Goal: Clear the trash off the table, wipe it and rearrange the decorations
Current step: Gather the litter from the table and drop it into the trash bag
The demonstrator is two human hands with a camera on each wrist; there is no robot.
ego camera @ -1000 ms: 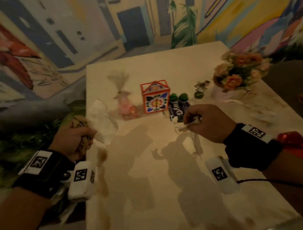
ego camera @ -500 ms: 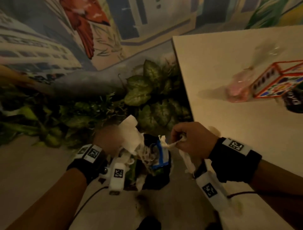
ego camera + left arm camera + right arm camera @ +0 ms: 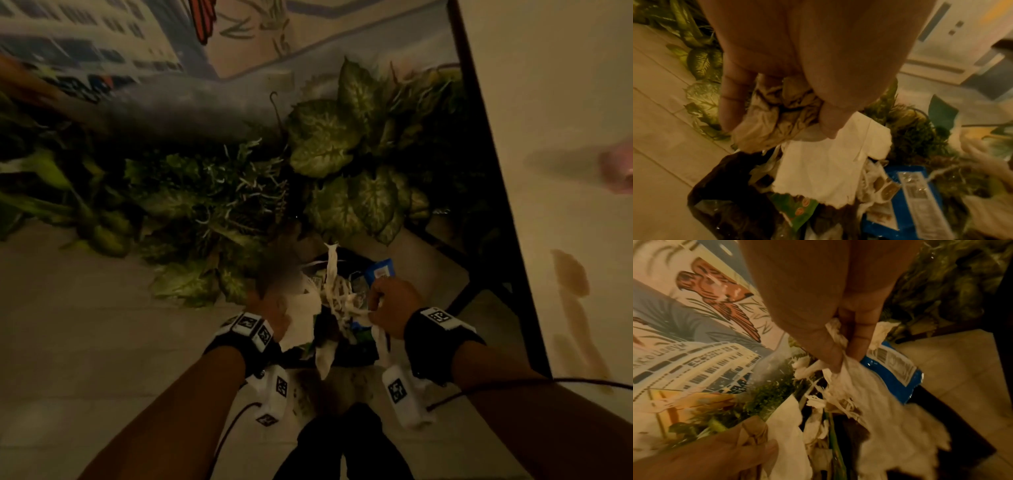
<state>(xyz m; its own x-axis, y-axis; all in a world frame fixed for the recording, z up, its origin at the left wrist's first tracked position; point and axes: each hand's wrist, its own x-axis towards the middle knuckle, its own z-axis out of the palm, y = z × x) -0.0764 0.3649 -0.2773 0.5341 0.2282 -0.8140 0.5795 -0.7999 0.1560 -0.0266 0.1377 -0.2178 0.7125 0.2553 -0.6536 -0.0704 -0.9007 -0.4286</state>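
A dark trash bin [image 3: 356,349] stands on the floor beside the table [image 3: 555,171], stuffed with wrappers and a blue packet [image 3: 380,272]. My left hand [image 3: 270,318] hangs over its left side and grips crumpled brown paper [image 3: 777,113] together with a white napkin [image 3: 828,170]. My right hand [image 3: 390,308] is over the bin's right side and pinches a torn white tissue [image 3: 869,394] between thumb and fingers; shreds [image 3: 334,291] dangle into the bin.
Leafy green plants [image 3: 325,144] crowd the floor behind the bin, under a painted mural wall [image 3: 102,51]. Brown stains [image 3: 572,277] mark the table top near its edge. A pink wrapped item [image 3: 620,168] lies at the table's far right. My dark shoes [image 3: 342,442] are below the bin.
I have turned from the table to the bin on the floor. Both hands carried their paper trash off the table and now hold it low over the bin.
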